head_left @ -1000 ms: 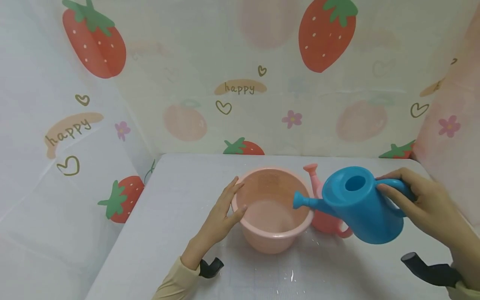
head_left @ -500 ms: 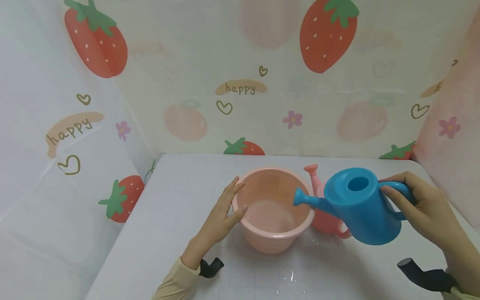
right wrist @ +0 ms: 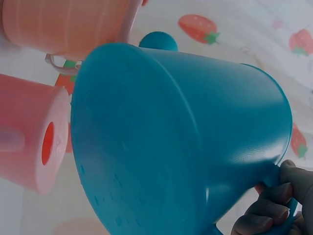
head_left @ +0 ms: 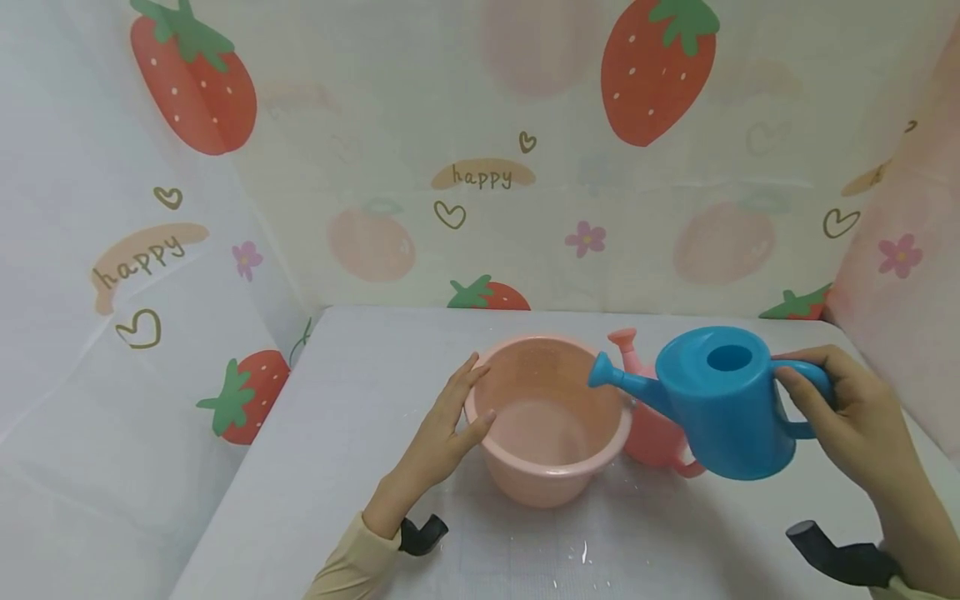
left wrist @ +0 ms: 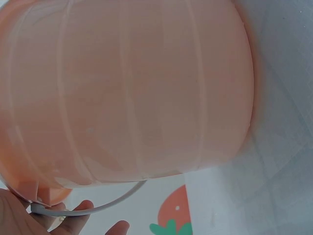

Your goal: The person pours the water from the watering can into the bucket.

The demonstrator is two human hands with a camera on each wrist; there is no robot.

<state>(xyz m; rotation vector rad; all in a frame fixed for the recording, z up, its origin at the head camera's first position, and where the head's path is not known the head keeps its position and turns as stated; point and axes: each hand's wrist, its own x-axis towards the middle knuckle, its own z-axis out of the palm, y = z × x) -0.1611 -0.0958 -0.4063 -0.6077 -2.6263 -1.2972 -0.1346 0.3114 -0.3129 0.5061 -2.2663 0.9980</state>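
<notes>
My right hand [head_left: 855,417] grips the handle of a blue watering can [head_left: 727,408], held up over the table with its spout reaching over the bucket's right rim. No water shows coming from the spout. Droplets cling to the can's base in the right wrist view. My left hand [head_left: 438,437] rests against the left side of a pink bucket [head_left: 543,487], fingertips and thumb at the rim. The left wrist view has the bucket's ribbed wall close up and its grey bail handle [left wrist: 110,203] beside the fingers. Behind the blue can stands a pink watering can [head_left: 652,437], partly hidden.
The white table [head_left: 322,483] has small wet spots in front of the bucket. A printed sheet [head_left: 375,108] with strawberries and hearts encloses the back and sides. Black wrist mounts [head_left: 840,554] stick out from both wrists.
The blue watering can has tipped back toward level, its spout end rising and shifting slightly right. The right wrist has moved a little left. The left hand and bucket stay put.
</notes>
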